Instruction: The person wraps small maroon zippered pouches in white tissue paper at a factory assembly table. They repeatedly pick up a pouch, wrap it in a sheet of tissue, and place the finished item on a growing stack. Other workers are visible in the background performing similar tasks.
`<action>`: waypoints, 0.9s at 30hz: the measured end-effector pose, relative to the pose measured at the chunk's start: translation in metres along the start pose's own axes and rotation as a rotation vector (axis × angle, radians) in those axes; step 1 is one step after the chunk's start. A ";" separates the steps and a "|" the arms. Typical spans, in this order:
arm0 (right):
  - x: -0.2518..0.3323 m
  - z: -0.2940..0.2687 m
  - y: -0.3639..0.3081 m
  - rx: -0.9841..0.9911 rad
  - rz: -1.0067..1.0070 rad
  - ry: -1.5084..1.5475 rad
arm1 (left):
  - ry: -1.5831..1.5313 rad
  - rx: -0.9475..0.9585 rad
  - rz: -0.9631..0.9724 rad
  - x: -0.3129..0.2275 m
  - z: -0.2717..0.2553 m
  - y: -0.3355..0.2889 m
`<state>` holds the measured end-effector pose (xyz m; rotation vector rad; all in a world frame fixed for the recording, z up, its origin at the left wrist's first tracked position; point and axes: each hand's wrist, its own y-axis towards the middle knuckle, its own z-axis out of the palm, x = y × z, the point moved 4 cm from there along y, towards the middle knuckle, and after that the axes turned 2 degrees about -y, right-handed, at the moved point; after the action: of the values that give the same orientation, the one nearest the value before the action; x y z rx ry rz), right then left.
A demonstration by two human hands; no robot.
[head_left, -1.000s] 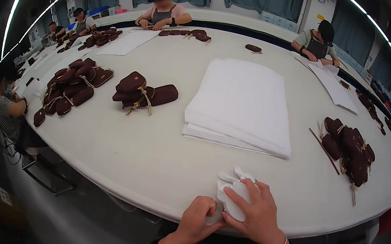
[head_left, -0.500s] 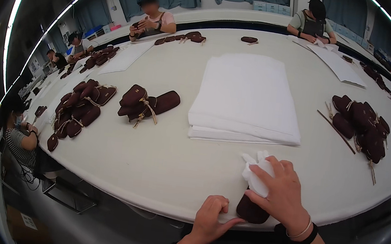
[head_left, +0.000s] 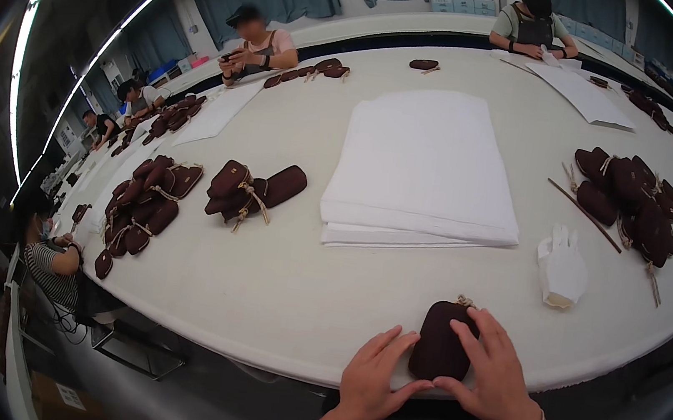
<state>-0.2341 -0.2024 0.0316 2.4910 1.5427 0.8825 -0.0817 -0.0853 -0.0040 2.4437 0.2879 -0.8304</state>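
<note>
A dark maroon pouch [head_left: 442,340] lies flat at the table's near edge, a knotted tan cord at its top. My left hand [head_left: 370,378] is open beside it, fingers spread along its left side and thumb at its lower edge. Curved over the pouch's right side, my right hand [head_left: 493,372] has fingertips on its upper face and the thumb at the bottom edge. A white glove [head_left: 563,267] lies by itself on the table, to the right and beyond my right hand.
A stack of white sheets [head_left: 421,170] lies ahead. Maroon pouches form a pile at right [head_left: 632,196], a smaller group [head_left: 250,191] and a larger pile [head_left: 143,207] at left. A thin brown stick [head_left: 584,213] lies by the right pile. Several people sit around the table.
My right hand has let go of the white glove, which now lies to the right, and is on the pouch. The left hand has opened and the pouch is uncovered.
</note>
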 end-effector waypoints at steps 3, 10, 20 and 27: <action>-0.004 0.012 -0.004 0.003 -0.017 0.024 | -0.023 0.025 0.066 -0.001 0.000 0.003; -0.008 0.007 -0.002 0.085 -0.103 0.071 | -0.357 0.125 -0.092 -0.003 0.000 -0.006; -0.020 0.003 0.002 0.024 -0.003 0.344 | -0.739 0.162 -0.157 0.004 0.007 -0.010; -0.013 0.015 -0.004 0.215 0.263 1.259 | -0.898 -0.015 -0.206 0.010 0.004 0.007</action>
<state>-0.2337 -0.2079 0.0124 2.3033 1.4978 2.7961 -0.0733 -0.0934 -0.0100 1.8006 0.1927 -1.8782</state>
